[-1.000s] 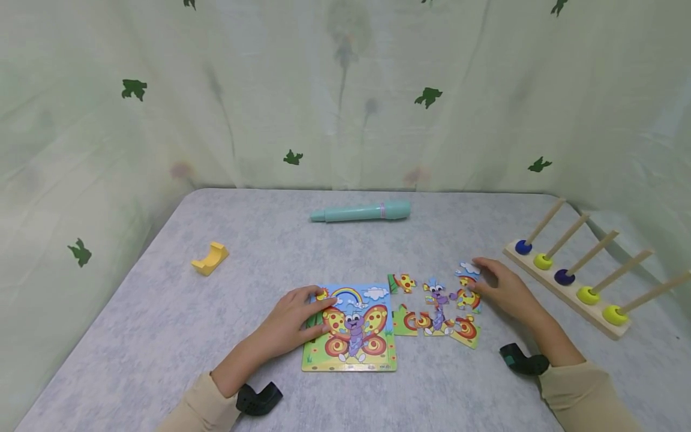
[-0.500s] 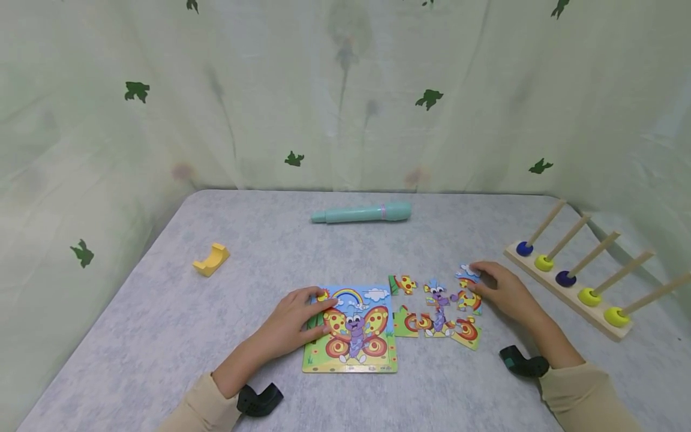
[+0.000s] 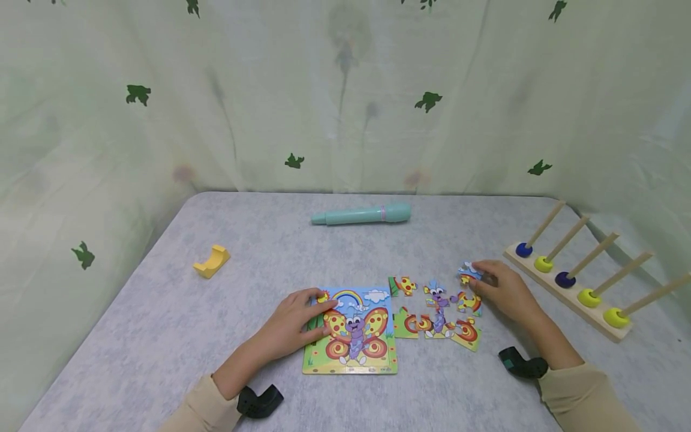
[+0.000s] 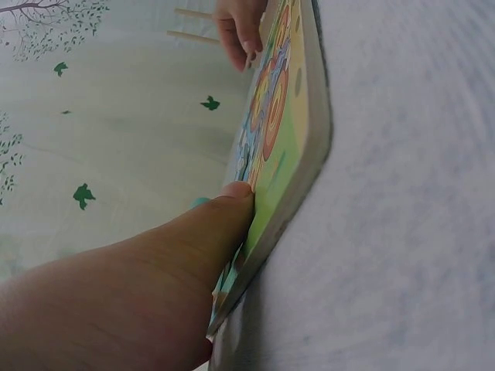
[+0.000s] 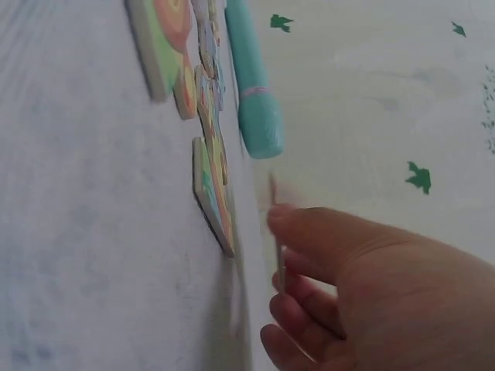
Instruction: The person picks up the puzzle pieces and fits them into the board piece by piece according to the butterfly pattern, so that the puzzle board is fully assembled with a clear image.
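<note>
A square butterfly picture puzzle board (image 3: 372,363) lies flat on the table. My left hand (image 3: 291,321) rests on its left part, fingers extended over the top; in the left wrist view the thumb (image 4: 232,201) lies on the printed face. Between thumb and fingers my right hand (image 3: 504,294) pinches a puzzle piece (image 3: 467,273) showing sky and a bit of yellow. From the right wrist that piece (image 5: 280,263) appears edge-on, raised off the table. Several loose pieces lie between the hands, among them a butterfly-head piece (image 3: 438,294) and a red-swirl corner piece (image 3: 467,333).
A wooden peg stand (image 3: 567,291) with blue and yellow beads stands at the right. Toward the back lies a teal marker-shaped tube (image 3: 361,215). A yellow curved block (image 3: 212,261) sits at the left. Patterned curtains hang behind the table.
The sky piece has come up, away from the yellow-winged piece below it, pinched in my right hand. My left hand has stayed on the board.
</note>
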`<control>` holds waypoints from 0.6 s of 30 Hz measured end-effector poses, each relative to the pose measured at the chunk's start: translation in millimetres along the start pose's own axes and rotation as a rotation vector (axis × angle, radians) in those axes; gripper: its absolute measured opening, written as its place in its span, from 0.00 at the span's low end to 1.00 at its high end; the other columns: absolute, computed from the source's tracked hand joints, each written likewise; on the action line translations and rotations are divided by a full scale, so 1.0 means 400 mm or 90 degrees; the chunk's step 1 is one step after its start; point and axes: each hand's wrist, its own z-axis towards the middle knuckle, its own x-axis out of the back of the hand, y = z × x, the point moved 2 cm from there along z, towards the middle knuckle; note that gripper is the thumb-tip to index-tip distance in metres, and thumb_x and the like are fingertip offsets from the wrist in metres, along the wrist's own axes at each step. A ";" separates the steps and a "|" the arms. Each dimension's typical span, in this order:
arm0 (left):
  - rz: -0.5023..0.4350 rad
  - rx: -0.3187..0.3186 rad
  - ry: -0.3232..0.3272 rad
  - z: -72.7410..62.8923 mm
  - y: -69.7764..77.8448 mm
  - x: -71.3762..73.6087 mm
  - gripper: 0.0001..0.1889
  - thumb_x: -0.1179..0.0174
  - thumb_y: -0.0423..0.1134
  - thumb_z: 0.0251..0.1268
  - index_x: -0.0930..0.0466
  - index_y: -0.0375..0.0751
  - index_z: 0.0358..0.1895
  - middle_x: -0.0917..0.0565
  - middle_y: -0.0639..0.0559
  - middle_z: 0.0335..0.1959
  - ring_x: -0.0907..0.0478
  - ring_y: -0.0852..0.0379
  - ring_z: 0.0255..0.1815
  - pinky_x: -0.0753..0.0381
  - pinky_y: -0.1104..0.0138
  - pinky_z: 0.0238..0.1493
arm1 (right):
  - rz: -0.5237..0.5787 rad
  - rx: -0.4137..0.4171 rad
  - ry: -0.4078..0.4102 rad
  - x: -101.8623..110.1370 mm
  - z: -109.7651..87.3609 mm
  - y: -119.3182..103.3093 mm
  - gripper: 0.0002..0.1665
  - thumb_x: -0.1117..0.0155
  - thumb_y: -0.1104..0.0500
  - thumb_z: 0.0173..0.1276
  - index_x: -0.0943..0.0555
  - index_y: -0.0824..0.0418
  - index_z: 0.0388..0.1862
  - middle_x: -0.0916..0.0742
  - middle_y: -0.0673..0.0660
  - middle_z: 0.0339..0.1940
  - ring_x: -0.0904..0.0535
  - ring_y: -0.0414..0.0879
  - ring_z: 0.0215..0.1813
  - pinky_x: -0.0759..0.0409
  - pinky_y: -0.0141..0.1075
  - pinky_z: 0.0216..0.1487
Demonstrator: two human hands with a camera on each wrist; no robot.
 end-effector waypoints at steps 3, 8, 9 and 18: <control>-0.001 0.001 0.000 0.000 0.001 0.001 0.27 0.44 0.55 0.58 0.32 0.57 0.62 0.37 0.49 0.62 0.43 0.45 0.62 0.45 0.49 0.59 | 0.008 0.009 0.021 0.005 0.002 -0.021 0.27 0.40 0.54 0.63 0.29 0.68 0.57 0.27 0.67 0.55 0.33 0.61 0.56 0.33 0.55 0.52; -0.004 0.002 -0.002 -0.001 0.001 0.001 0.27 0.44 0.55 0.58 0.32 0.57 0.62 0.37 0.49 0.62 0.44 0.45 0.62 0.46 0.49 0.59 | 0.023 0.055 0.046 0.017 0.001 -0.088 0.26 0.40 0.55 0.63 0.28 0.66 0.57 0.27 0.65 0.55 0.32 0.60 0.54 0.30 0.55 0.48; -0.004 0.002 -0.001 -0.001 0.001 0.001 0.27 0.44 0.55 0.58 0.32 0.57 0.62 0.37 0.49 0.62 0.44 0.45 0.63 0.46 0.49 0.59 | 0.026 0.068 0.046 0.018 -0.001 -0.106 0.26 0.39 0.57 0.62 0.28 0.67 0.57 0.27 0.65 0.55 0.32 0.60 0.53 0.30 0.55 0.48; -0.003 0.003 0.002 -0.001 -0.003 -0.003 0.27 0.45 0.57 0.58 0.33 0.59 0.62 0.37 0.50 0.62 0.44 0.46 0.63 0.46 0.49 0.60 | 0.061 0.231 0.042 -0.011 -0.031 -0.265 0.26 0.34 0.65 0.56 0.26 0.66 0.55 0.25 0.57 0.52 0.30 0.51 0.54 0.27 0.46 0.49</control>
